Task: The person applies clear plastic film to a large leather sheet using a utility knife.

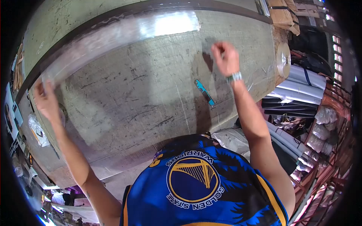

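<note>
A long, clear plastic strip (113,40) stretches across the far part of the worktable, with strong glare near its right end. My left hand (46,101) is at the strip's left end, fingers bent around its edge and slightly blurred. Over the right side of the table, my right hand (227,60) is raised with its fingers curled in and nothing visible in them. It wears a wristwatch (234,77). Below and left of that hand, a blue utility knife (204,93) lies on the scuffed tabletop (132,94).
A dark bar (113,19) crosses the table beyond the strip. At the right edge sits a roll of tape (283,60), with wrapped rolls (305,83) stacked beside the table. A small plastic bag (37,130) lies at the left edge. Cardboard (283,17) stands at the far right.
</note>
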### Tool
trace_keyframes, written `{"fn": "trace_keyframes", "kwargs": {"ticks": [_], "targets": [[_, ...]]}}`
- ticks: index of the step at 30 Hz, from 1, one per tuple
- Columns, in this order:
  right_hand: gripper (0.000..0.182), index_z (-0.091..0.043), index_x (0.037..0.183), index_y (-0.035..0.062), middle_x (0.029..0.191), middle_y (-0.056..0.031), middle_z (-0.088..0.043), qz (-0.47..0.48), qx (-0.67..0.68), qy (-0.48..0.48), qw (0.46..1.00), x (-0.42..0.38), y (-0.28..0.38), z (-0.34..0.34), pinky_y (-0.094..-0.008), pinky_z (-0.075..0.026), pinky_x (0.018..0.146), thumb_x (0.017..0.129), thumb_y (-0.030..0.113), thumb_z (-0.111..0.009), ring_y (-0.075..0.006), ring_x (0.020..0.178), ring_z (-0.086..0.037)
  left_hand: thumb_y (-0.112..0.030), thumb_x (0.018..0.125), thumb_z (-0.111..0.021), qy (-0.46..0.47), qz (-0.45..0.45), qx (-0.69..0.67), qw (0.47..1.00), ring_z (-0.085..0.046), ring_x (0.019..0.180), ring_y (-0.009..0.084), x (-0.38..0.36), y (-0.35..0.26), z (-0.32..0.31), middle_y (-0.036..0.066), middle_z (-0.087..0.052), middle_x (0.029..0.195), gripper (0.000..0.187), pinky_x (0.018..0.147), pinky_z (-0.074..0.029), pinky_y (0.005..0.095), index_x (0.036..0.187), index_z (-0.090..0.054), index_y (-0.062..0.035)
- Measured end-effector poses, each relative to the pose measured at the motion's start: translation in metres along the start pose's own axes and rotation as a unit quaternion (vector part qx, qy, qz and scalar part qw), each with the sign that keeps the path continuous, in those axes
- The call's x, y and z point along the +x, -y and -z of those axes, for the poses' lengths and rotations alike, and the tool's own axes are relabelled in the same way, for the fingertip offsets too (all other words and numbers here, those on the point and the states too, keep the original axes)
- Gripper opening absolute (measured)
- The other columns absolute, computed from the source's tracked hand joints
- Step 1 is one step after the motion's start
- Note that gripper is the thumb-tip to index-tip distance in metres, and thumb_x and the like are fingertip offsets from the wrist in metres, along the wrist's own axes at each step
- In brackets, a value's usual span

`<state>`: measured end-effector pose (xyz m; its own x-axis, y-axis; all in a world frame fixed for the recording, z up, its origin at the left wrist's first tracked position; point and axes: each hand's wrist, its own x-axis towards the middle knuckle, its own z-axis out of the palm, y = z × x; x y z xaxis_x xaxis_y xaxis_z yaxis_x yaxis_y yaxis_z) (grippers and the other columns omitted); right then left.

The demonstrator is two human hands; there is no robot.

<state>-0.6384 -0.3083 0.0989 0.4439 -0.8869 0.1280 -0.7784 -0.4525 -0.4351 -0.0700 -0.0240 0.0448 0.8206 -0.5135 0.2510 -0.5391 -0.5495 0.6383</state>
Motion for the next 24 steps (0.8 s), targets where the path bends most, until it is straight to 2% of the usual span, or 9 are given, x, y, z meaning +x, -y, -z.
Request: {"fn": "trace_keyframes", "kwargs": {"ticks": [3,6,8,9,14,18,20,22,24], "targets": [[0.027,-0.068,0.097,0.0017,0.092,-0.0188,-0.066,-0.008,-0.016,0.065,0.998,-0.104,0.004,0.013,-0.0473,-0.052,0.072,0.084,0.022,-0.079,-0.0381,0.083,-0.063,-0.024,0.088,-0.08,0.167,-0.106,-0.047,0.979,-0.067,0.107,0.025,-0.108,-0.118,-0.027,0.012,-0.07,0.117,0.039,0.093,-0.054,0.0385,0.12,-0.068,-0.0045],[0.036,-0.066,0.104,0.0041,0.097,-0.016,-0.063,-0.042,-0.026,0.09,0.995,-0.171,0.003,0.002,-0.0492,-0.049,0.079,0.08,0.024,-0.083,-0.0389,0.092,-0.061,-0.036,0.079,-0.083,0.355,-0.256,-0.096,0.894,-0.054,0.124,0.0327,-0.22,-0.211,-0.06,0.011,-0.062,0.126,0.058,0.109,-0.041,0.0485,0.129,-0.065,-0.0115],[0.036,-0.064,0.105,0.0055,0.098,-0.0153,-0.061,-0.055,-0.017,0.069,0.996,-0.189,0.001,-0.009,-0.05,-0.047,0.08,0.077,0.019,-0.083,-0.039,0.095,-0.06,-0.039,0.078,-0.083,0.328,-0.33,-0.082,0.881,-0.052,0.123,0.0337,-0.291,-0.242,-0.093,0.01,-0.062,0.124,0.058,0.107,-0.038,0.053,0.128,-0.067,-0.0152],[0.032,-0.062,0.099,0.0062,0.092,-0.0154,-0.06,-0.034,-0.02,0.031,0.999,-0.192,-0.003,-0.014,-0.0481,-0.049,0.076,0.077,0.016,-0.083,-0.0383,0.087,-0.06,-0.038,0.078,-0.083,0.317,-0.336,-0.077,0.884,-0.051,0.123,0.0334,-0.311,-0.247,-0.105,0.009,-0.062,0.123,0.055,0.106,-0.038,0.0529,0.126,-0.069,-0.0161],[0.022,-0.061,0.093,0.0065,0.089,-0.0129,-0.064,-0.037,0.067,0.164,0.983,-0.187,-0.015,0.012,-0.0495,-0.047,0.077,0.078,0.008,-0.077,-0.0374,0.092,-0.061,-0.027,0.081,-0.08,0.252,-0.358,-0.076,0.896,-0.055,0.114,0.0287,-0.327,-0.262,-0.119,0.006,-0.064,0.112,0.028,0.098,-0.041,0.046,0.106,-0.077,-0.0151],[0.02,-0.061,0.094,0.0075,0.084,-0.0115,-0.066,0.03,0.145,0.277,0.949,-0.198,-0.037,0.035,-0.0477,-0.049,0.075,0.08,0.008,-0.076,-0.0371,0.085,-0.063,-0.019,0.085,-0.078,0.247,-0.301,-0.037,0.92,-0.061,0.103,0.0282,-0.301,-0.252,-0.115,0.007,-0.067,0.1,0.018,0.088,-0.048,0.0399,0.101,-0.077,-0.0111],[0.019,-0.061,0.094,0.0087,0.087,-0.0107,-0.066,0.063,0.136,0.306,0.94,-0.202,-0.057,0.032,-0.0477,-0.049,0.077,0.082,0.014,-0.076,-0.0372,0.09,-0.063,-0.014,0.092,-0.074,0.26,-0.144,-0.182,0.937,-0.064,0.089,0.0218,-0.287,-0.251,-0.102,0.007,-0.069,0.09,0.013,0.077,-0.052,0.034,0.102,-0.075,-0.0064],[0.018,-0.061,0.094,0.0096,0.089,-0.0104,-0.066,0.105,0.1,0.228,0.963,-0.203,-0.071,0.021,-0.0485,-0.048,0.079,0.084,0.017,-0.075,-0.0369,0.095,-0.062,-0.013,0.096,-0.07,0.232,-0.074,-0.162,0.956,-0.063,0.078,0.013,-0.273,-0.263,-0.067,0.005,-0.069,0.085,0.013,0.069,-0.052,0.0284,0.102,-0.073,-0.002],[0.025,-0.063,0.098,0.0103,0.094,-0.0111,-0.067,0.135,0.102,0.144,0.975,-0.197,-0.072,0.029,-0.0494,-0.047,0.083,0.085,0.028,-0.076,-0.0375,0.1,-0.059,-0.015,0.097,-0.07,0.202,-0.073,-0.19,0.958,-0.063,0.081,0.0093,-0.261,-0.269,-0.032,0.003,-0.07,0.086,0.017,0.076,-0.051,0.0256,0.102,-0.071,0.0017]]}}
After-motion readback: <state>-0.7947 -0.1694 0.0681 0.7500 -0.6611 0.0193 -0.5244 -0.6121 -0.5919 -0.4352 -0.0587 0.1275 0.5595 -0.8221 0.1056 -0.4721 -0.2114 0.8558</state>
